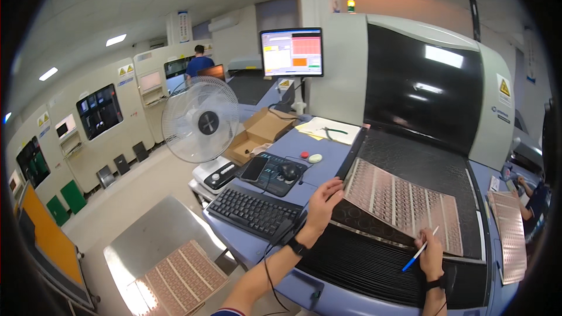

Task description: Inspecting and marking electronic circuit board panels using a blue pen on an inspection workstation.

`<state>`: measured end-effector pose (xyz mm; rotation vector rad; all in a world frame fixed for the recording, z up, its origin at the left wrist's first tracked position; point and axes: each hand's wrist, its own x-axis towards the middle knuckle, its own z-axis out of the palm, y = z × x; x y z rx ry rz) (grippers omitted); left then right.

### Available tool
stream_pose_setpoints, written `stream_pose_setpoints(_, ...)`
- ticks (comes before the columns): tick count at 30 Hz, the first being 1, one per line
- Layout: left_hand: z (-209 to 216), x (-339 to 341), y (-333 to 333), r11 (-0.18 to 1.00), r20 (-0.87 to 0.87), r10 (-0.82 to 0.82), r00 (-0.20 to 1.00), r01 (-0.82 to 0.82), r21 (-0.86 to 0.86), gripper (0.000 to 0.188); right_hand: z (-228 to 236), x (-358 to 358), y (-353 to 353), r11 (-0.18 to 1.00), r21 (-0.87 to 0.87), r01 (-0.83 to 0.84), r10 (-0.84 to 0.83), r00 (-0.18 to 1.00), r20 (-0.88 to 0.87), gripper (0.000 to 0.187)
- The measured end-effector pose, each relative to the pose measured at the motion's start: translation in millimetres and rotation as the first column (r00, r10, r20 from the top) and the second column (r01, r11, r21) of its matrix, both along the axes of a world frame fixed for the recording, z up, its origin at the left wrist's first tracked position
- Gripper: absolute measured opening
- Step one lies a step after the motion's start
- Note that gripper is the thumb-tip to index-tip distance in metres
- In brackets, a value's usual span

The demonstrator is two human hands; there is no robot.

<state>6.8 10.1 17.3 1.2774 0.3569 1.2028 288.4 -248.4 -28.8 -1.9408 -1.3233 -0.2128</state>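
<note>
A copper-coloured circuit board panel with rows of repeated patterns lies slightly tilted over the black bed of a large machine. My left hand is at its left edge, fingers closed against that edge; the fingertips are partly hidden. My right hand is at the near edge of the panel, with a white pen with a blue end held between its fingers. Whether the right fingers also pinch the panel is hard to tell. Under the panel, dark round shapes show on the bed.
Left of the machine are a keyboard, a mouse, a phone and a fan. More panels lie on a metal table and at right, near another person. A monitor stands behind.
</note>
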Motion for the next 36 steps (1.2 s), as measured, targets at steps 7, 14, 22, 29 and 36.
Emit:
stream_pose_setpoints(7,-10,-57,-145,0.979,-0.275,-0.185,0.943,0.2,0.028,0.101,61,-143,-41,0.986,0.16,-0.041,0.045,0.999,-0.023,0.036)
stream_pose_setpoints(14,-23,-207,-213,0.86,-0.409,0.458,0.789,-0.51,-0.021,0.015,63,-172,-126,0.896,0.443,0.035,0.232,0.815,-0.532,0.082)
stream_pose_setpoints(22,-8,-182,-190,0.725,-0.079,0.678,0.731,-0.647,0.236,0.021,6,-127,-133,0.965,0.247,0.088,0.186,0.435,-0.881,0.026)
stream_pose_setpoints(29,-18,-177,-183,0.761,-0.095,0.642,0.761,-0.617,0.203,0.023,7,-148,-106,0.994,0.11,-0.025,0.089,0.768,-0.635,0.015)
stream_pose_setpoints(36,-22,-175,-178,0.78,-0.103,0.622,0.776,-0.602,0.173,0.026,9,-151,-104,0.994,0.103,-0.021,0.078,0.799,-0.596,0.011)
